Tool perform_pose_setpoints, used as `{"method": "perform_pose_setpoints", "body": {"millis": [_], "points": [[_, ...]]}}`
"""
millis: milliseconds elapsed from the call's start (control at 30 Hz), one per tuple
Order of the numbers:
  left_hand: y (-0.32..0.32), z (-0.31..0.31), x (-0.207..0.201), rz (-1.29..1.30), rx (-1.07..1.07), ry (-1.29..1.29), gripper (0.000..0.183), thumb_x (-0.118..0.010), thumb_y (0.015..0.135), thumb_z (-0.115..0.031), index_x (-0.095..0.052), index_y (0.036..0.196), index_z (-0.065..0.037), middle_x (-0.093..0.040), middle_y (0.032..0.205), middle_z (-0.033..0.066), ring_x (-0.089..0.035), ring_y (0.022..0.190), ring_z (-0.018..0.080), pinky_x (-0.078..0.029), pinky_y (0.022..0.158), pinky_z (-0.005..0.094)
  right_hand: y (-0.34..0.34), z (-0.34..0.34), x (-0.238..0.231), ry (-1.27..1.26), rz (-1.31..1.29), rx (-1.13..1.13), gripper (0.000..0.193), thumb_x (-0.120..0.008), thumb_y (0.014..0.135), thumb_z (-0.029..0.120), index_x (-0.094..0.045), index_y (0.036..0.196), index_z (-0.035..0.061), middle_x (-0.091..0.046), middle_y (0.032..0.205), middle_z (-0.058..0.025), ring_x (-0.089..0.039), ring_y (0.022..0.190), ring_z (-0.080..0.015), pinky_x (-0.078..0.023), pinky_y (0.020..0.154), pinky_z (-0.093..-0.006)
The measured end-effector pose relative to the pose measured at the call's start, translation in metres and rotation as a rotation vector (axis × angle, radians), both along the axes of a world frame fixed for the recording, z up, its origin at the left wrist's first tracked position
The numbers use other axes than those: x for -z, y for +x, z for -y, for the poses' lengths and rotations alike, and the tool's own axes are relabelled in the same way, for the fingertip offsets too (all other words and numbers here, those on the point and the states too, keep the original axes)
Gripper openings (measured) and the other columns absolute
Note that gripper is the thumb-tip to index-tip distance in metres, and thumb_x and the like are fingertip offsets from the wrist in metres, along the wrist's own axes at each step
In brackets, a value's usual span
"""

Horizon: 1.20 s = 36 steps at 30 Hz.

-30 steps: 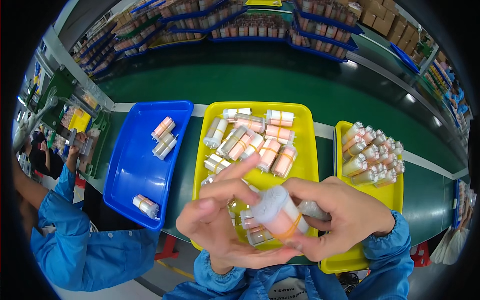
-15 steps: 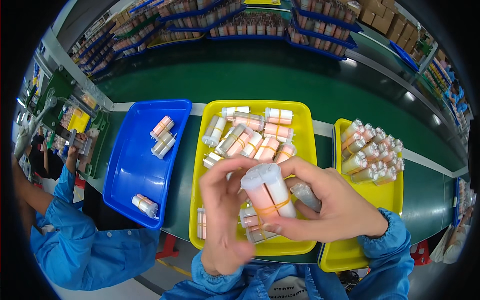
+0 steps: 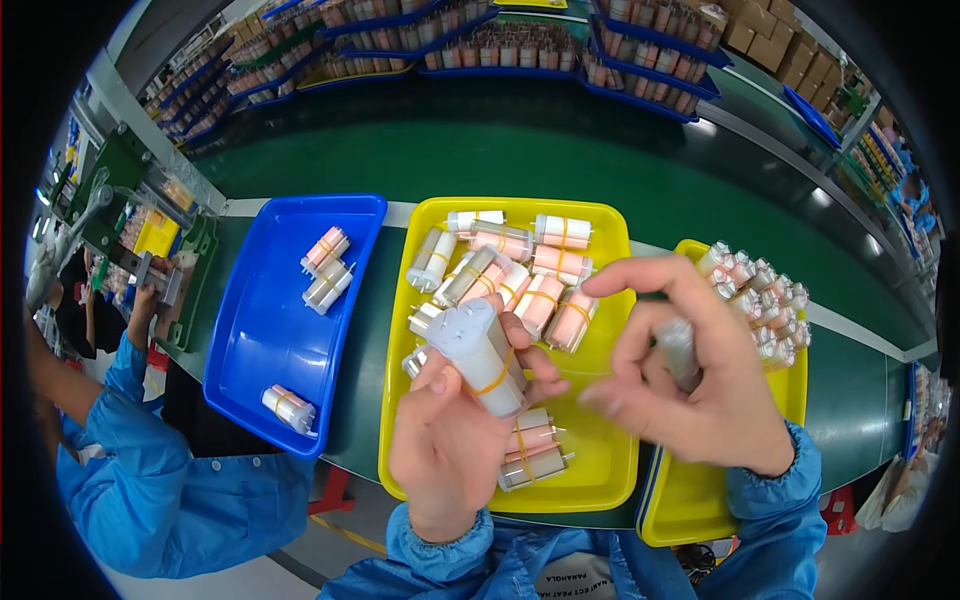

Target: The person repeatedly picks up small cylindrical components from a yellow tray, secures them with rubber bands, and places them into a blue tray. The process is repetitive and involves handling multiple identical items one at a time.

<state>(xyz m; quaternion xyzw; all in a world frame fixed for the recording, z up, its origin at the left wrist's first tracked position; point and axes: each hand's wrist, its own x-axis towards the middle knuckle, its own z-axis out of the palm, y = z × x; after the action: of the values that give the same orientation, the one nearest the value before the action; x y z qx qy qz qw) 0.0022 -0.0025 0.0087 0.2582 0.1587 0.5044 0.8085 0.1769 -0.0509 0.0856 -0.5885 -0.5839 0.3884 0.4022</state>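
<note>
White cartridge fills left fingers; parted right fingers cradle bundle.

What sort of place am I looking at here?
Likely a factory assembly line: a long green worktop, stacked blue trays of small cylinders, and a co-worker in a blue jacket beside a green machine.

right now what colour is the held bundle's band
The band is yellow-orange, clearest in head view.

The right hand has released the banded tubes.
</note>
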Motion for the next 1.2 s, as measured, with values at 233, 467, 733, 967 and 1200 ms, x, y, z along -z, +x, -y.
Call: {"method": "perform_pose_setpoints", "body": {"millis": [233, 467, 733, 967, 1200], "points": [[0.004, 0.001, 0.019, 0.254, 0.212, 0.08, 0.058, -0.031, 0.103, -0.047, -0.038, 0.137, -0.001, -0.051, 0.108, 0.0125, -0.054, 0.082, 0.0205, -0.046, 0.075, 0.0364, 0.01, 0.0, 0.011, 0.178, -0.004, 0.021, 0.038, -0.06, 0.088, 0.0, -0.049, 0.125, -0.0038, -0.06, 0.096, -0.0044, -0.052, 0.066, -0.0013, -0.04, 0.057, -0.0168], [0.007, 0.0, 0.008, -0.077, 0.191, -0.003, 0.059, -0.026, 0.103, -0.053, -0.043, 0.134, -0.006, -0.053, 0.093, 0.0084, -0.053, 0.07, 0.0149, -0.043, 0.064, 0.0308, 0.014, 0.003, 0.005, 0.113, 0.004, 0.073, 0.033, -0.055, 0.09, 0.003, -0.051, 0.122, -0.0037, -0.061, 0.089, -0.0052, -0.051, 0.063, -0.0018, -0.04, 0.057, -0.0173], [0.013, 0.005, 0.019, 0.123, 0.172, 0.079, 0.066, -0.024, 0.102, -0.057, -0.048, 0.128, -0.002, -0.051, 0.081, 0.0046, -0.05, 0.071, 0.0158, -0.04, 0.064, 0.0301, 0.016, 0.003, 0.003, 0.14, -0.006, 0.072, 0.031, -0.053, 0.091, 0.005, -0.052, 0.12, -0.0037, -0.059, 0.073, -0.0021, -0.05, 0.059, -0.0016, -0.038, 0.055, -0.0165], [0.016, 0.005, 0.008, 0.087, 0.206, -0.055, 0.063, -0.018, 0.104, -0.053, -0.05, 0.125, -0.003, -0.052, 0.087, 0.0079, -0.047, 0.067, 0.0143, -0.036, 0.06, 0.0289, 0.015, 0.004, 0.001, 0.13, -0.028, 0.055, 0.026, -0.054, 0.091, 0.004, -0.055, 0.115, -0.0038, -0.06, 0.075, -0.002, -0.05, 0.058, -0.0014, -0.038, 0.054, -0.0164], [0.013, 0.006, 0.011, 0.283, 0.275, -0.193, 0.061, -0.013, 0.104, -0.053, -0.052, 0.112, -0.007, -0.05, 0.082, 0.0093, -0.045, 0.054, 0.017, -0.036, 0.053, 0.0283, 0.017, 0.004, 0.003, 0.108, 0.018, -0.189, 0.024, -0.067, 0.088, 0.01, -0.061, 0.109, 0.0018, -0.062, 0.081, 0.0003, -0.05, 0.058, -0.0009, -0.036, 0.049, -0.019]]}}
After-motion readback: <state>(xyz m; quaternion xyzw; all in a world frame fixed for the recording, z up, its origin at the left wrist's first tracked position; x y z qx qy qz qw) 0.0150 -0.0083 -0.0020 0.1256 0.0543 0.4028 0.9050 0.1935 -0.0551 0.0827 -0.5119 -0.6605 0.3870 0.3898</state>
